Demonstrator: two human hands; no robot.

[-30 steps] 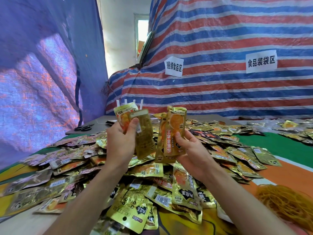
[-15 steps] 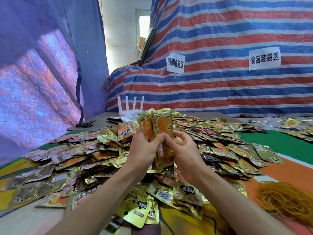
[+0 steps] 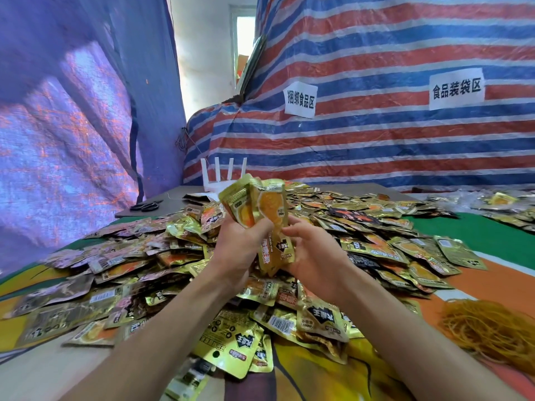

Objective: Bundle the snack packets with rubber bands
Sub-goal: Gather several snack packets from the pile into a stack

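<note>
above the middle of the heap of loose snack packets (image 3: pixel 376 247), you hold a small stack of packets (image 3: pixel 262 211) upright between both hands. your left hand (image 3: pixel 240 250) grips the stack round its upper half, with the thumb across the front and the fingers curled behind. your right hand (image 3: pixel 314 256) holds the lower ends, fingers wrapped behind them and thumb near the front edge. the tops fan apart a little, so the stack is not yet square. no band is on it, and i see none on either hand (a thin one hidden in a palm cannot be ruled out). the step in hand looks like gathering and squaring the stack, ahead of any banding. the rubber bands (image 3: pixel 489 332) lie in a tangled mound on the table to your right, well apart from the stack. the next move, as i judge it, calls for your left hand to take the whole stack firmly enough that the slick foil does not slide. your right hand can then let go, reach to the mound and tease out a single band.
</note>
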